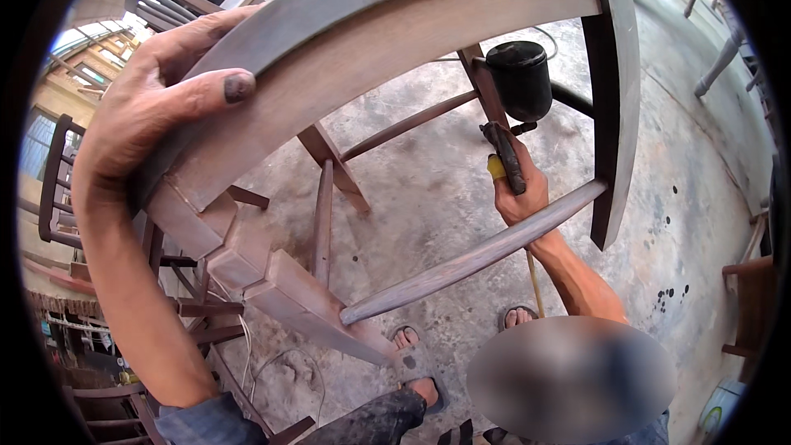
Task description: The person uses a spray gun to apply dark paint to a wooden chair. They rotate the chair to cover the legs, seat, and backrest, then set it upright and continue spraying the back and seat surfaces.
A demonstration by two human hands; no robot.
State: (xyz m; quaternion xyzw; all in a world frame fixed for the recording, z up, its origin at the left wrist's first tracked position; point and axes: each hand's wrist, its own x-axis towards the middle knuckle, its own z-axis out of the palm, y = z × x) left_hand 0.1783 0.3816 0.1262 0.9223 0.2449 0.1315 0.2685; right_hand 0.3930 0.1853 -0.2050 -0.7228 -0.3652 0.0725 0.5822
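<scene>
My left hand [156, 111] grips the curved upper rail of a greyish-brown wooden chair frame [387, 58], its dark-smudged thumb lying on the rail. Slanted legs and thinner rungs [470, 259] run below that rail. Inside the frame, my right hand [523, 189] is wrapped round a spray gun [511, 161] with a black cup [519, 82] on top and a yellowish hose hanging down. The gun's nozzle points toward the frame's inner parts; whether the trigger is squeezed is unclear. My sandalled feet [408, 350] show underneath, and a blurred oval covers the lower right.
Other wooden chairs [64, 177] stand along the left and at the top left. Turned wooden legs [713, 66] show at the upper right. Cables [247, 338] lie on the stained concrete floor [676, 156]. A pale bucket [721, 408] sits at the lower right edge.
</scene>
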